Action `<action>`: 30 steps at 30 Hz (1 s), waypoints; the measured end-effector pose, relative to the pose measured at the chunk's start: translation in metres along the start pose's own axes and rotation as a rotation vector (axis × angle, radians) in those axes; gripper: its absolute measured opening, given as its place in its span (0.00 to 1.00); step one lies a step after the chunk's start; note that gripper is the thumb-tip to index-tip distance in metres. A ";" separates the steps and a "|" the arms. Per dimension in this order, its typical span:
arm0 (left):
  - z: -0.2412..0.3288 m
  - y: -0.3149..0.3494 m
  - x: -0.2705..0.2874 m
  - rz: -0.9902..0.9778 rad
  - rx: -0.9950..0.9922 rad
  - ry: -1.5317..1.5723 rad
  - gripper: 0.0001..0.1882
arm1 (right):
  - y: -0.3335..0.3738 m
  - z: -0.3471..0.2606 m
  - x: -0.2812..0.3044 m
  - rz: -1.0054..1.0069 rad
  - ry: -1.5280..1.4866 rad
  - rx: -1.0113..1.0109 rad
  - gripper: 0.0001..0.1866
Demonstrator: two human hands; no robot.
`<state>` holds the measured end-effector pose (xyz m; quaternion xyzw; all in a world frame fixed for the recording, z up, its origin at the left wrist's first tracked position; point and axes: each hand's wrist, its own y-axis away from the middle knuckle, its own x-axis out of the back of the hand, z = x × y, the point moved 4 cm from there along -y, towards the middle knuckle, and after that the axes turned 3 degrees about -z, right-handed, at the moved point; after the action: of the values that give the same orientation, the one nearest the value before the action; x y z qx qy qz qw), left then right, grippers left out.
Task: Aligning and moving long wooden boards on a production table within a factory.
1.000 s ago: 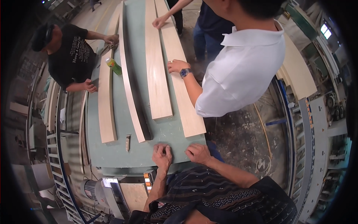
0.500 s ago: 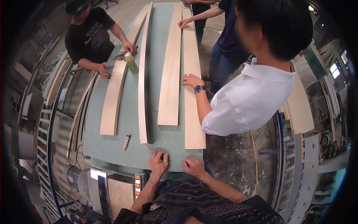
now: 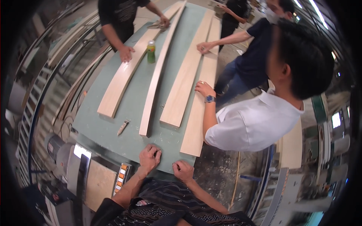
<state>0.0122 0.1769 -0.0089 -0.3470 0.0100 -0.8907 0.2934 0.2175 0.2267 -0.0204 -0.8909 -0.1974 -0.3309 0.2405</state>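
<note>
- Our left hand [image 3: 150,156] is curled at the near edge of the green table [image 3: 102,132].
- Our right hand [image 3: 183,170] is curled too, apart from the left; we cannot tell whether either pinches anything.
- We see 4 pale boards [image 3: 181,90] lengthwise on the table, near ends toward us.
- A co-worker's watch-wearing hand [image 3: 204,89] touches the rightmost board [image 3: 193,141].

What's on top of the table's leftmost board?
A greyish cloth at a co-worker's hand; their other hand overlaps the left edge of the board. Its surface beneath these is hidden.
</note>
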 end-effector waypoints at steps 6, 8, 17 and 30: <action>-0.002 0.002 0.005 0.015 -0.027 0.005 0.03 | 0.003 0.002 -0.006 -0.046 0.032 -0.012 0.07; -0.004 0.002 0.004 -0.017 -0.024 0.002 0.03 | 0.003 0.002 -0.007 -0.066 0.039 -0.002 0.06; -0.006 0.002 0.004 -0.023 -0.028 0.002 0.04 | 0.004 0.004 -0.009 -0.091 0.033 -0.036 0.04; -0.003 0.000 0.004 -0.036 -0.021 -0.005 0.03 | 0.002 0.001 -0.005 -0.085 0.045 -0.051 0.05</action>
<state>0.0077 0.1745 -0.0090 -0.3525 0.0124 -0.8948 0.2738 0.2152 0.2245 -0.0252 -0.8799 -0.2209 -0.3657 0.2078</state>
